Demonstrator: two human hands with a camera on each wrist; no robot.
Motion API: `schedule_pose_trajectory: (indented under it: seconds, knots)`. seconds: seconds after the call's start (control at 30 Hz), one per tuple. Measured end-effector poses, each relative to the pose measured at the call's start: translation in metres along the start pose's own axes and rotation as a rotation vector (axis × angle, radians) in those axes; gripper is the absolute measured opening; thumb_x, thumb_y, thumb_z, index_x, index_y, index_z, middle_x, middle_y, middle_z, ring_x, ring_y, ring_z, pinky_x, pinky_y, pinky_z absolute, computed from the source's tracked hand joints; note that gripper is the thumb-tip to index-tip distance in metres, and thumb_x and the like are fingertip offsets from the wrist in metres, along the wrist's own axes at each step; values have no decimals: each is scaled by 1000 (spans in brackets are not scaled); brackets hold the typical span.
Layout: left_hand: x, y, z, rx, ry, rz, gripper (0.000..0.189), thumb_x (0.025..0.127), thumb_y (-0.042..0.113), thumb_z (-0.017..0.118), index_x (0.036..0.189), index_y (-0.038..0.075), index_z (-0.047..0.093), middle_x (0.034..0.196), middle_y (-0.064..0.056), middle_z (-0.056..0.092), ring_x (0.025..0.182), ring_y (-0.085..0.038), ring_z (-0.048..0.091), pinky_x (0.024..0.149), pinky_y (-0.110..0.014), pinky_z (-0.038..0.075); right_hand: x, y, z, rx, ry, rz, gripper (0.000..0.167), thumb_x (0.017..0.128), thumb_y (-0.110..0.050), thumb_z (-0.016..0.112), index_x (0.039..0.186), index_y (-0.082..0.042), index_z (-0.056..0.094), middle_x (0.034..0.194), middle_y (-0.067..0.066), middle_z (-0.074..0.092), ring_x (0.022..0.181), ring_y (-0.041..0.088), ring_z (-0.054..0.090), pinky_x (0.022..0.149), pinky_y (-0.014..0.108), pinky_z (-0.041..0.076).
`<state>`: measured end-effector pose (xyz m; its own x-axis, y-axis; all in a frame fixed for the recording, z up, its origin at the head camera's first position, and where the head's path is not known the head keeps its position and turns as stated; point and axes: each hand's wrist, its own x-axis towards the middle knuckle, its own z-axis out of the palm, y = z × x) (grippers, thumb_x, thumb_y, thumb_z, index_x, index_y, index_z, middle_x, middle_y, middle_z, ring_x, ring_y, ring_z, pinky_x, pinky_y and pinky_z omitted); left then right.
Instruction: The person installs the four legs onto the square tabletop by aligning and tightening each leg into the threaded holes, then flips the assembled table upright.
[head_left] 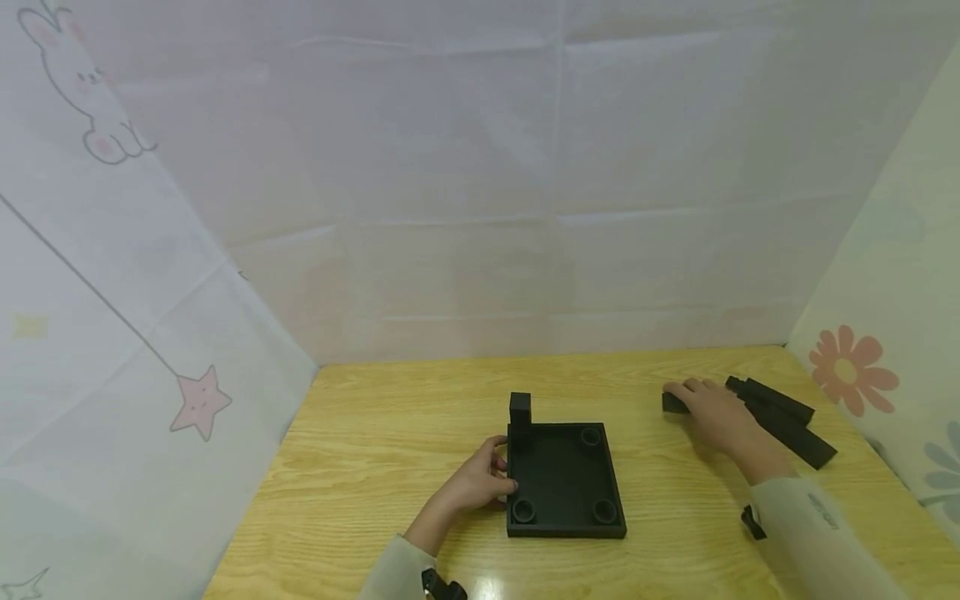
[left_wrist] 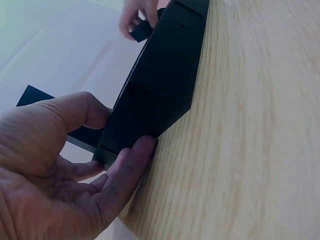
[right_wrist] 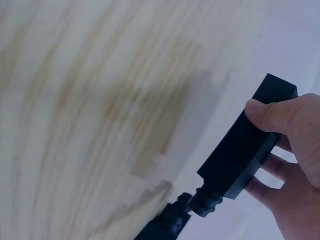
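Wooden table [head_left: 390, 408], creased pale backdrop [head_left: 450, 167]

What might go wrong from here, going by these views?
The right hand holds a black post whose threaded end is close to another post; lifting it might knock that one. The left hand grips only one side of the black tray, so it could pivot if pushed elsewhere.

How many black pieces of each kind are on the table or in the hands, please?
Shallow tray: 1
Square-sided legs: 4 (one upright leg at the tray's corner, one held leg in the right hand, two lying legs on the table)
Total: 5
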<state>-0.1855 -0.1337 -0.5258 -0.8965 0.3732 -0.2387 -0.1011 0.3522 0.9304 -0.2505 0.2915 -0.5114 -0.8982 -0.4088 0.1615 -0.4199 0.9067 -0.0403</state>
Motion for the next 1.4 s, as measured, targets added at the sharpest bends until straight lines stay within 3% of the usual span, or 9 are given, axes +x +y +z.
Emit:
schedule_pose_trajectory:
  seconds: [0.23, 0.37, 0.53, 0.7, 0.8, 1.0, 1.1, 1.23, 1.4]
  knots:
    - [0, 0, 0, 4, 0, -7, 84, 85, -1, 71, 156, 1, 26, 110, -16, 48, 83, -20, 60, 65, -43, 62, 1, -13, -14, 23, 97, -11, 52, 95, -5, 69, 141, -5, 45, 126, 21, 61, 111, 43, 59, 84, 62, 52]
    - [0, 0, -1, 3, -2, -6, 84, 85, -1, 71, 156, 1, 26, 109, -17, 48, 83, -20, 60, 65, -43, 62, 4, -21, -27, 145, 150, 8, 55, 92, -5, 71, 139, 0, 43, 121, 25, 60, 105, 43, 62, 80, 57, 55]
    - [-1, 0, -1, 1, -3, -5, 84, 85, -2, 71, 155, 1, 26, 109, -17, 48, 84, -21, 60, 66, -44, 62, 6, -32, -43, 345, 165, 47, 59, 92, -8, 72, 143, 3, 43, 132, 28, 56, 114, 46, 58, 87, 60, 52]
    - [-1, 0, -1, 6, -4, -2, 83, 85, -2, 71, 155, 0, 26, 109, -17, 48, 83, -21, 59, 66, -44, 62, 6, -43, -55, 437, 177, 45, 60, 94, -11, 69, 147, 1, 43, 140, 27, 51, 105, 39, 62, 79, 54, 57]
    - [-1, -1, -1, 6, -4, 1, 83, 85, -2, 71, 155, 0, 26, 109, -17, 48, 82, -21, 59, 66, -43, 62, 5, -48, -61, 458, 173, 31, 61, 96, -13, 68, 150, -1, 42, 142, 25, 50, 102, 34, 61, 78, 52, 58]
    - [0, -2, -1, 0, -1, 8, 84, 85, -2, 70, 156, 1, 26, 110, -17, 48, 82, -21, 59, 65, -44, 62, 4, -55, -63, 444, 210, -18, 58, 96, -15, 70, 147, -2, 47, 140, 22, 53, 117, 40, 58, 80, 51, 58]
    - [0, -2, -1, -3, -1, 9, 84, 85, -2, 71, 156, 1, 26, 110, -17, 48, 82, -21, 59, 65, -45, 62, 4, -57, -62, 455, 229, -11, 56, 95, -13, 71, 145, -2, 48, 139, 22, 53, 117, 39, 58, 79, 49, 59]
    - [0, -2, -1, 4, -2, 4, 84, 85, -1, 71, 156, 1, 26, 110, -17, 48, 83, -22, 59, 66, -44, 62, 3, -62, -63, 442, 253, -1, 54, 94, -13, 71, 143, -2, 50, 137, 21, 53, 112, 37, 60, 78, 46, 60]
    - [1, -2, 0, 0, 0, 12, 85, 84, -2, 71, 156, 1, 26, 109, -17, 48, 83, -21, 59, 65, -45, 62, 3, -71, -64, 402, 333, -13, 50, 93, -13, 73, 137, -2, 53, 132, 19, 52, 96, 30, 63, 71, 41, 60]
